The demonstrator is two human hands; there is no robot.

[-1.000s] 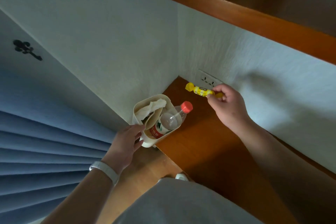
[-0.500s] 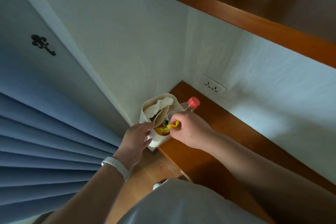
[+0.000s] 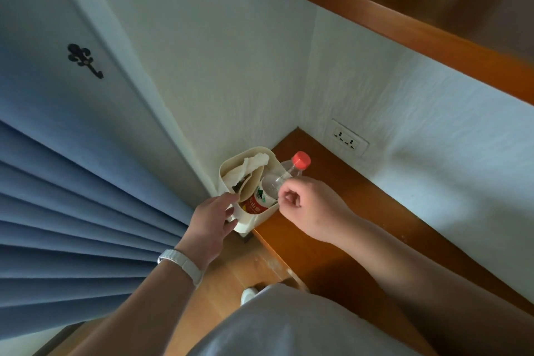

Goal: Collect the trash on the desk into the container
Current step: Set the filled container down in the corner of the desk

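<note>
A cream container point(image 3: 231, 166) stands at the left end of the wooden desk point(image 3: 332, 228), against the wall corner. Inside it are crumpled white paper point(image 3: 248, 167), a brown paper piece and a clear plastic bottle point(image 3: 270, 191) with a red cap point(image 3: 301, 159) sticking out. My left hand point(image 3: 212, 221) grips the container's near left rim. My right hand point(image 3: 310, 205) hovers beside the container's right rim, fingers curled shut with nothing visible in them. The yellow wrapper is out of sight.
A wall socket point(image 3: 348, 139) sits above the desk's back edge. A wooden shelf point(image 3: 404, 17) hangs above, carrying a white device. Blue curtain point(image 3: 72, 211) folds fill the left. The wooden floor point(image 3: 231, 274) and my shoe lie below.
My right hand carried the yellow wrapper from near the socket to the container, dropped it inside, and now has drawn back a little, closed. My left hand stayed on the container.
</note>
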